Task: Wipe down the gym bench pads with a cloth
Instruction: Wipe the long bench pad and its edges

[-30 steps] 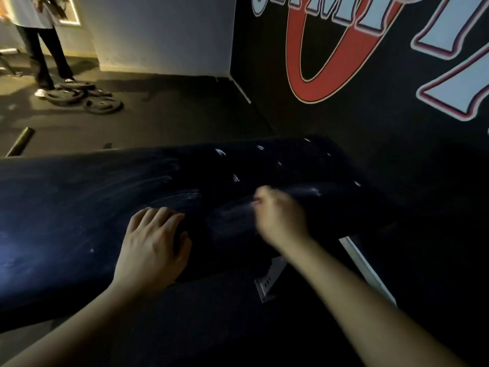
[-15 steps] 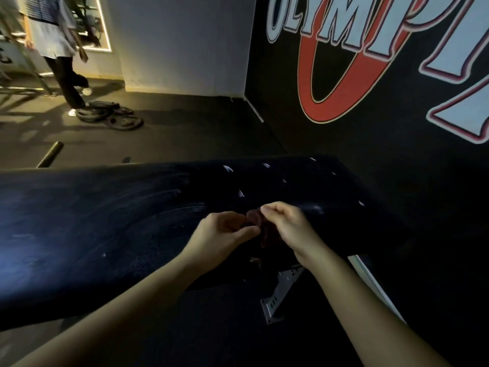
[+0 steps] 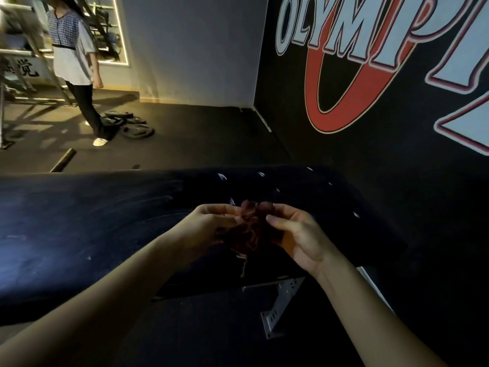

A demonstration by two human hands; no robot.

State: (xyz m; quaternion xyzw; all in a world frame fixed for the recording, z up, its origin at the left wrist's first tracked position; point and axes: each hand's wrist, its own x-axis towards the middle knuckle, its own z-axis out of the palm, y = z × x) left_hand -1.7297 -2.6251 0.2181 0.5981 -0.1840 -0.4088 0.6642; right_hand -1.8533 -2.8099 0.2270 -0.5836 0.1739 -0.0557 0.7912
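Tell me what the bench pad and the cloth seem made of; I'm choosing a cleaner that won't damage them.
Bench pad: likely vinyl or leatherette, smooth with a dull sheen; pale smears and small light nicks show on its dark skin. Cloth: soft fabric, dark red, matte; it crumples between left hand and right hand and trails a loose thread. Fibre unclear.

Over the long dark padded gym bench (image 3: 87, 221), the left hand (image 3: 211, 223) and right hand (image 3: 299, 234) together grip a crumpled dark red cloth (image 3: 250, 231). Black weight plates (image 3: 132, 125) lie on the far floor.
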